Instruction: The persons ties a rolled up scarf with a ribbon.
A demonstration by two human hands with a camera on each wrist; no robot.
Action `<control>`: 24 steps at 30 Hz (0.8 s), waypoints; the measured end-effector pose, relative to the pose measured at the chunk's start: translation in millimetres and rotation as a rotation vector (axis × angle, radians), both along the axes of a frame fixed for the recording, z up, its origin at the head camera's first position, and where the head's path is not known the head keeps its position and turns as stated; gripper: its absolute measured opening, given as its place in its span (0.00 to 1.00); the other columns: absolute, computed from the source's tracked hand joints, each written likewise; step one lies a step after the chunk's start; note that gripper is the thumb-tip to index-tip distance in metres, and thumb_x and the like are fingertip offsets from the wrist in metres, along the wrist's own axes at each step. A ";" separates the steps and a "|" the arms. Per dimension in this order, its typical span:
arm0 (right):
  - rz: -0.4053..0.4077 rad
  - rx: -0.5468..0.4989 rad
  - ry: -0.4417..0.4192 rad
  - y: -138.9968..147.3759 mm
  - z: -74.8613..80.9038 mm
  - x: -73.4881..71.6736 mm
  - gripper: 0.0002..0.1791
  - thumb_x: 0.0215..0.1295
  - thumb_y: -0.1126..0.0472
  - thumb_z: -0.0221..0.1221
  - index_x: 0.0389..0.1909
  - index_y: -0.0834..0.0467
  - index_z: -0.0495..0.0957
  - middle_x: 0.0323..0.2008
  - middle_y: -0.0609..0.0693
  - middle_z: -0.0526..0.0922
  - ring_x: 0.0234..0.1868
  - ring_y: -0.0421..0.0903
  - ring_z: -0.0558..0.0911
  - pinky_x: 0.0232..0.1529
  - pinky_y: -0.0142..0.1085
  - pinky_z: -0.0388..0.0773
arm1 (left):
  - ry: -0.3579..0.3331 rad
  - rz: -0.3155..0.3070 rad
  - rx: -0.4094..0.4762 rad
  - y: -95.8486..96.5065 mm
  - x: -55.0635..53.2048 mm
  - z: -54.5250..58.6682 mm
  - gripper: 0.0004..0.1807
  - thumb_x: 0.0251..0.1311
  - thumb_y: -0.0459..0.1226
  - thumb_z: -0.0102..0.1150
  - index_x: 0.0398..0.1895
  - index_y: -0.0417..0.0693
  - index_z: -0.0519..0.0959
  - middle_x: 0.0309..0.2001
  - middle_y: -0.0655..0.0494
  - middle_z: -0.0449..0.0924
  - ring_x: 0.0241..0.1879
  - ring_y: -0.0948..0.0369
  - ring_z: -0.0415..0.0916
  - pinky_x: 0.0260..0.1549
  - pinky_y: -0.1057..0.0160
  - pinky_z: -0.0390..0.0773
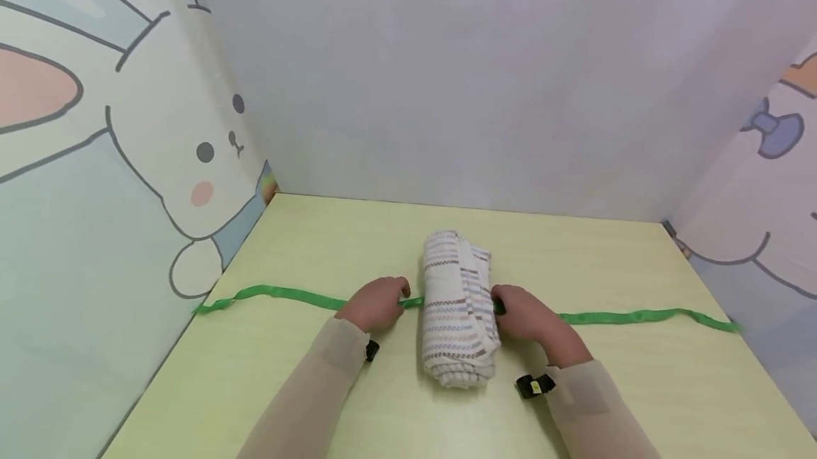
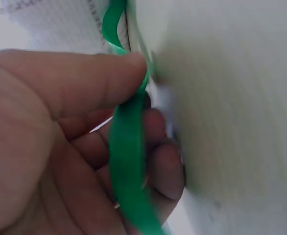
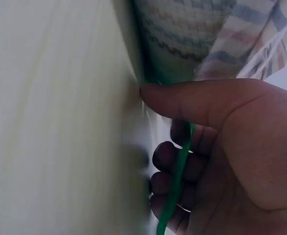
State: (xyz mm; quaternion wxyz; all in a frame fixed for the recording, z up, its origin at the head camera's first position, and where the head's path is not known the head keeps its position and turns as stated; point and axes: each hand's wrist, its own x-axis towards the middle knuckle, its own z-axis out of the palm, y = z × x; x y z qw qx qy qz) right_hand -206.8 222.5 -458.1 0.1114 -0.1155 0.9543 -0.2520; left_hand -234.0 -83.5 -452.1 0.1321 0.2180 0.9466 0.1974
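Between left grip (image 1: 375, 305) and right grip (image 1: 525, 313), both pinching green ribbon (image 1: 613, 318), lies rolled cloth (image 1: 454, 317).

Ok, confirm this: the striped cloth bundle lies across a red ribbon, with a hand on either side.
No: the head view shows the ribbon is green. The striped cloth bundle does lie across it, between the left hand and right hand.

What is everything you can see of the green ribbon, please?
The green ribbon is a narrow, slightly shiny strip, seemingly satin. It runs crosswise over the table, gently wavy, its middle hidden beneath the rolled striped cloth. The left hand and right hand pinch it on either side of the cloth; its loose ends lie near the table's side edges.
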 end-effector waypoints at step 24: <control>-0.022 0.111 0.095 3.1 16.4 7.0 0.08 0.73 0.66 0.57 0.33 0.56 0.70 0.23 0.49 0.70 0.25 0.46 0.69 0.28 0.39 0.68 | 0.106 0.048 -0.112 -10.5 -0.6 4.3 0.05 0.66 0.30 0.63 0.41 0.48 0.81 0.34 0.58 0.82 0.33 0.60 0.78 0.37 0.57 0.81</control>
